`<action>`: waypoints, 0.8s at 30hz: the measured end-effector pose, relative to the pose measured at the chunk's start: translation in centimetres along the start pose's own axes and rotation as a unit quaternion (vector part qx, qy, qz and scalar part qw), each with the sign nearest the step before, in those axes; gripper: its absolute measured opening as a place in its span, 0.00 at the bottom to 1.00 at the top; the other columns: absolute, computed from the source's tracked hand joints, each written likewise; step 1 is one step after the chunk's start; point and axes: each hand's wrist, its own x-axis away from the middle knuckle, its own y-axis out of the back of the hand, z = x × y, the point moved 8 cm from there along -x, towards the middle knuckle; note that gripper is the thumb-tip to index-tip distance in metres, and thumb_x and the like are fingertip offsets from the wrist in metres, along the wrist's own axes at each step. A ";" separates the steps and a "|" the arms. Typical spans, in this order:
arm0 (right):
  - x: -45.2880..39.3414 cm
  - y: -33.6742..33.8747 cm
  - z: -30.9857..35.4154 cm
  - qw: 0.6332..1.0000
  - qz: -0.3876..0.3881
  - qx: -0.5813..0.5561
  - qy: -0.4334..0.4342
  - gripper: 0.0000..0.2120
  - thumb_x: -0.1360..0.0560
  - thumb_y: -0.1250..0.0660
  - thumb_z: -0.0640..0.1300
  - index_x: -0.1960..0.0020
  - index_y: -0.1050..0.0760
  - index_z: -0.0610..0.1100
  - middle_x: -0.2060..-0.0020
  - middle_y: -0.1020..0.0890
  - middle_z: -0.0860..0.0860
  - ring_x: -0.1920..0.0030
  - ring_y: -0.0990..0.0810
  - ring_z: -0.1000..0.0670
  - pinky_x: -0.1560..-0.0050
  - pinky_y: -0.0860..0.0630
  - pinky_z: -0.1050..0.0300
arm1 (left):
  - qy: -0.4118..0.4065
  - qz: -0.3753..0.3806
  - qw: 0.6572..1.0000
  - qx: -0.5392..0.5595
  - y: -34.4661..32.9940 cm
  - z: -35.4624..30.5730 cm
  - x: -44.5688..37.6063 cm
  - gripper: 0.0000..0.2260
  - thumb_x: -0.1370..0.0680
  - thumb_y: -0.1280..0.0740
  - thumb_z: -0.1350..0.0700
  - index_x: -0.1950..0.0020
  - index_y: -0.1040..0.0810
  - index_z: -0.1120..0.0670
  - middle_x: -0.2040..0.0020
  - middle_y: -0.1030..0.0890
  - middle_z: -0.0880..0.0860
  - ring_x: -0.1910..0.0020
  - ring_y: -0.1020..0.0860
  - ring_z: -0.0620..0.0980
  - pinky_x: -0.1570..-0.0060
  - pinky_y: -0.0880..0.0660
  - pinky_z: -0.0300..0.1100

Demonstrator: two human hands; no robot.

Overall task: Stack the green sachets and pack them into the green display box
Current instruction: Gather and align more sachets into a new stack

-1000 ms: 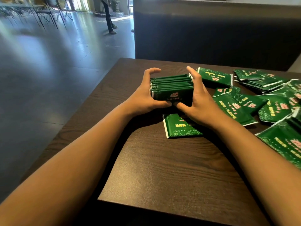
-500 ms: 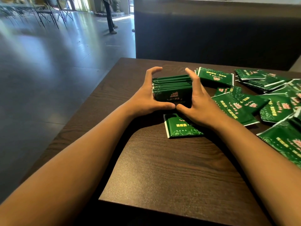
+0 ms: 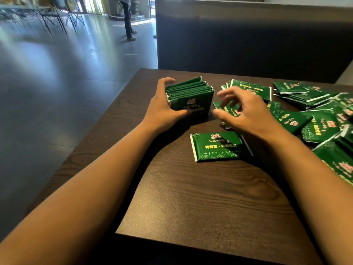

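A: In the head view, where was the person's left hand (image 3: 164,109)?

B: It reached forward over the dark wooden table (image 3: 200,197) and gripped the stack of green sachets (image 3: 191,98). The fingers curled over the stack's left and far side, and the thumb pressed across its near printed face. The stack stood on edge on the table, towards the far left corner.

A: And the right hand (image 3: 246,113)?

B: It hovered just beside the stack, to its right, apart from it. The fingers (image 3: 225,96) were spread and loosely bent, blurred, and the thumb pointed towards the stack. It held nothing. Whether the fingertips touched the sachets beneath them could not be told.

A: What lay beneath it?

B: The loose green sachets (image 3: 313,115), scattered flat and overlapping across the right side of the table, some running out of the picture's right edge. A single sachet (image 3: 215,146) lay flat nearer the person, between the two forearms, its printed face up.

A: How did the arms lie?

B: Both forearms stretched from the lower corners towards the middle of the table, bare, the right wrist passing over the single sachet's right end.

A: Anything beyond the table?

B: A dark bench back (image 3: 248,41) stood behind it, and far off a standing person's legs (image 3: 129,22) showed on the shiny floor.
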 end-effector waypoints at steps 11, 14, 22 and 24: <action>2.0 -4.7 0.4 0.940 0.337 0.049 -0.038 0.30 0.31 0.22 0.56 0.32 0.27 0.57 0.42 0.25 0.58 0.42 0.26 0.57 0.50 0.32 0.71 | 0.006 0.013 1.000 0.022 -0.6 0.6 -0.1 0.46 0.38 0.20 0.40 0.27 0.42 0.40 0.29 0.30 0.55 0.31 0.26 0.54 0.30 0.25 0.57; 2.2 -4.7 0.7 0.941 0.333 0.047 -0.049 0.26 0.31 0.21 0.52 0.37 0.28 0.56 0.47 0.26 0.61 0.48 0.26 0.61 0.54 0.30 0.74 | 0.014 0.021 0.999 0.019 -0.7 0.9 -0.3 0.46 0.38 0.20 0.40 0.27 0.42 0.40 0.30 0.27 0.55 0.32 0.24 0.53 0.31 0.25 0.56; 1.5 -4.2 2.4 0.984 0.175 0.018 -0.004 0.12 0.26 0.31 0.41 0.46 0.29 0.49 0.62 0.20 0.49 0.63 0.21 0.49 0.61 0.24 0.46 | 0.011 0.014 0.999 0.030 -0.7 1.2 -0.5 0.46 0.37 0.19 0.38 0.27 0.42 0.41 0.31 0.26 0.56 0.33 0.22 0.52 0.32 0.24 0.56; 1.1 -3.4 2.6 0.993 0.114 0.033 0.006 0.11 0.27 0.33 0.38 0.46 0.28 0.47 0.63 0.21 0.50 0.64 0.22 0.49 0.61 0.24 0.46 | 0.012 0.014 0.999 0.035 -0.7 1.4 -0.6 0.46 0.37 0.19 0.38 0.28 0.42 0.40 0.31 0.25 0.56 0.34 0.22 0.52 0.32 0.24 0.55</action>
